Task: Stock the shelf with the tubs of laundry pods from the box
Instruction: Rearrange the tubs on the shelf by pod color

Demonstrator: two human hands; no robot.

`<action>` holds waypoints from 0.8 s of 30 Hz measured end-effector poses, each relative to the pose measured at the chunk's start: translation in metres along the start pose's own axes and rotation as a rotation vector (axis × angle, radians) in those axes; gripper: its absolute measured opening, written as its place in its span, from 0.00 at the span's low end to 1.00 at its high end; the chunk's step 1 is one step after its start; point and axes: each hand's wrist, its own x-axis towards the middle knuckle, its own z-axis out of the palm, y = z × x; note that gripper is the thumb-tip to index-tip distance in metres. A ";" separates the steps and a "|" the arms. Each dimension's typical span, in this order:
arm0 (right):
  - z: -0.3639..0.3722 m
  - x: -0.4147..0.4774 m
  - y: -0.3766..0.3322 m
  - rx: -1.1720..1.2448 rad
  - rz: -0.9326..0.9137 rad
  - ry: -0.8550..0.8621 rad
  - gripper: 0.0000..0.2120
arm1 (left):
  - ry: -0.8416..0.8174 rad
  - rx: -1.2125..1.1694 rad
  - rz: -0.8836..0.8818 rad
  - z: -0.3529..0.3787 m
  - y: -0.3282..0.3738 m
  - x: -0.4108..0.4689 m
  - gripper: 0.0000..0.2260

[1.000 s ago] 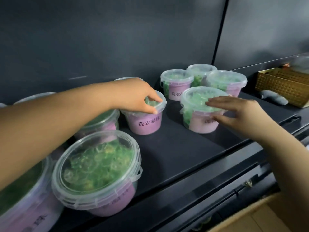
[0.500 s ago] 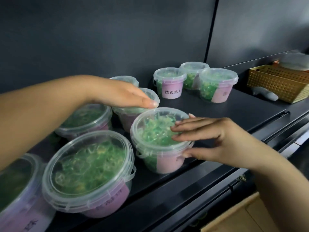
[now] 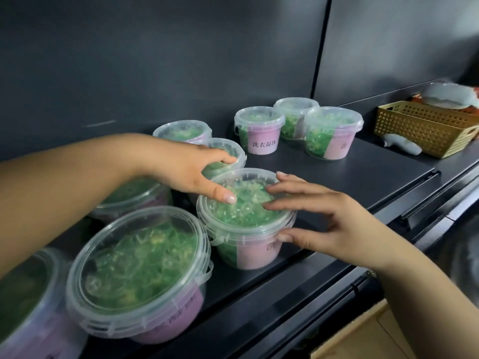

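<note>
On the shelf [image 3: 363,177], the front tub [image 3: 246,244] stands left of centre, three tubs [image 3: 261,136] behind to its right, basket [image 3: 420,130] farther right

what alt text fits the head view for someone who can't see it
A clear tub of green laundry pods near the front of a dark shelf, the right hand spread over its lid, the left hand resting a thumb on it. More tubs stand around it; a gold basket sits far right.
</note>
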 end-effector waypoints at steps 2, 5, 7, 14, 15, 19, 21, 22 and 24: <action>-0.001 0.000 -0.001 0.045 0.020 -0.001 0.24 | 0.015 0.049 0.011 -0.007 0.001 0.003 0.44; -0.008 0.000 -0.002 0.186 0.060 0.062 0.19 | 0.090 0.036 0.054 -0.021 0.004 0.012 0.32; -0.016 0.003 0.002 0.249 0.102 0.203 0.14 | 0.156 0.016 0.104 -0.030 0.006 0.023 0.27; -0.066 0.025 0.077 0.071 0.302 0.593 0.12 | 0.399 0.078 0.146 -0.045 0.015 0.093 0.11; -0.074 0.030 0.091 -0.003 0.320 0.622 0.11 | 0.405 0.111 0.129 -0.046 0.016 0.105 0.12; -0.105 0.046 0.137 -0.395 0.357 0.614 0.15 | 0.450 0.083 0.043 -0.056 0.025 0.154 0.17; -0.113 0.053 0.157 -0.461 0.355 0.577 0.22 | 0.453 0.033 -0.003 -0.055 0.030 0.174 0.20; -0.115 0.056 0.165 -0.437 0.358 0.550 0.23 | 0.442 0.008 -0.026 -0.052 0.030 0.182 0.22; -0.115 0.059 0.173 -0.375 0.330 0.528 0.23 | 0.430 -0.050 -0.074 -0.045 0.027 0.194 0.24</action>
